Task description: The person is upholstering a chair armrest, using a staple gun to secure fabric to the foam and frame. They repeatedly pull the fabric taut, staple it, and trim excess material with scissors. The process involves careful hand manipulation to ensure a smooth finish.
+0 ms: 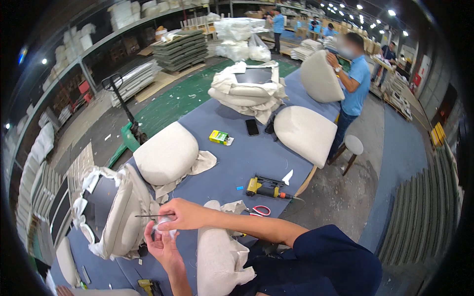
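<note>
Close in front of me, my right hand pinches a thin dark metal rod that points left; its exact kind is too small to make out. Just below it, the fingers of my left hand close around a crumpled white wad, which my right fingers also touch. Under my right forearm lies a beige fabric-covered cushion with loose cloth edges. Left of my hands, a beige upholstered seat stands on its side, its dark underside framed by white padding.
On the blue-covered table are a beige cushion, a yellow-green box, a phone, a staple gun and red-handled scissors. Another staple gun lies near. A co-worker holds a cushion; another person's hand shows lower left.
</note>
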Demonstrator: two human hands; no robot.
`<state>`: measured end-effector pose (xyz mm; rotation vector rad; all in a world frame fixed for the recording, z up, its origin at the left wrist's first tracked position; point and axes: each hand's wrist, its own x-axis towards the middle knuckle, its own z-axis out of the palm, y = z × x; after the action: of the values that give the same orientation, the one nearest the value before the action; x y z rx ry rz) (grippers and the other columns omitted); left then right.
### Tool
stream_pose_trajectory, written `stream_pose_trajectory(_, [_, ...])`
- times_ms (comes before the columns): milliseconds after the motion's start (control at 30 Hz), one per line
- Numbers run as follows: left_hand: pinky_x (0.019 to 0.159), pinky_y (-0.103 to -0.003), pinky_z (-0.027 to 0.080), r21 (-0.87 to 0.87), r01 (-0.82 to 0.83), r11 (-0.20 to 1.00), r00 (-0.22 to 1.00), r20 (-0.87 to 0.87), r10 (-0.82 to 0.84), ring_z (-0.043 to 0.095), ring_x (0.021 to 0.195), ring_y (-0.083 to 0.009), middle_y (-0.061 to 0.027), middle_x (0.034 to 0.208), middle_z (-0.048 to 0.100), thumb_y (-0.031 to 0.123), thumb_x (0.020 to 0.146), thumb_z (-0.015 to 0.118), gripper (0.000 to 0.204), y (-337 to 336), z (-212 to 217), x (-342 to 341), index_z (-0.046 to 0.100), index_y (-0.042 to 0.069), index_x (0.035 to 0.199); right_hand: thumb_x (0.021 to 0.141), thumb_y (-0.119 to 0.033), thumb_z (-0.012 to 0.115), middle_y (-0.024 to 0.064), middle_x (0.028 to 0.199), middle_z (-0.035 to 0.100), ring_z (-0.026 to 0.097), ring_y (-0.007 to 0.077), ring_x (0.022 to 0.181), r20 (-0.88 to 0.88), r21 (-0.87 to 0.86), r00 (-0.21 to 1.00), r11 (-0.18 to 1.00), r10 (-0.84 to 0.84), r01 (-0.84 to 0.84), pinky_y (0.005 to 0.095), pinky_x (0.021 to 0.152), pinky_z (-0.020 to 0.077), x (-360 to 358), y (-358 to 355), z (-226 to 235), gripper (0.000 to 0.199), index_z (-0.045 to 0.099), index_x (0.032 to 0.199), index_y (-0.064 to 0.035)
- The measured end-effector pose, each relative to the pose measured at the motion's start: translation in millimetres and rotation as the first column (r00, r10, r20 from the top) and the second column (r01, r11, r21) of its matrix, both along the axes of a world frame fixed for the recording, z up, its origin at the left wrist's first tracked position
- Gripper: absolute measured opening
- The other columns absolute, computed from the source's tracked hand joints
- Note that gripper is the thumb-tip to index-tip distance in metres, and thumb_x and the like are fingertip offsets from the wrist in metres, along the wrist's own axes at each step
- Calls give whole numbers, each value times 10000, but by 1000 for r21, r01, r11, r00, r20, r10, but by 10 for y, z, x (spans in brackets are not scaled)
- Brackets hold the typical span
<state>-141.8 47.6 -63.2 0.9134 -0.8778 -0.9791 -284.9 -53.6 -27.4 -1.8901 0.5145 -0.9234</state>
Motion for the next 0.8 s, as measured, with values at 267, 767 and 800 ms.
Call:
stream_pose_trajectory(267, [600, -377, 569, 269, 326, 906, 943, -30, -330, 627, 745, -176, -52, 820, 533, 362, 1076, 490, 339, -80, -38, -55, 500, 23, 1095, 927, -259, 698, 39, 536, 515, 421, 74, 527, 111, 117, 994, 993, 16, -29, 329, 479, 361, -114, -35, -141, 376, 656, 716, 49])
stream_pose_trajectory(767, [842, -413, 523, -366, -234, 901, 407, 804, 433, 625, 996, -309, -154, 1067, 648, 131, 937, 593, 177, 539, 474, 858, 676, -25, 930, 958, -311, 646, 158, 555, 455, 436, 182, 498, 177, 38, 906, 922, -385, 384, 398, 515, 342, 314, -433, -225, 439, 577, 734, 60])
stream_pose_trajectory(800, [801, -414, 540, -440, -200, 875, 275, 832, 481, 641, 934, -315, -177, 968, 661, 90, 883, 578, 153, 687, 586, 882, 685, -19, 891, 948, -304, 643, 174, 562, 470, 450, 226, 502, 185, 15, 906, 923, -380, 384, 412, 522, 352, 397, -483, -208, 430, 582, 732, 62])
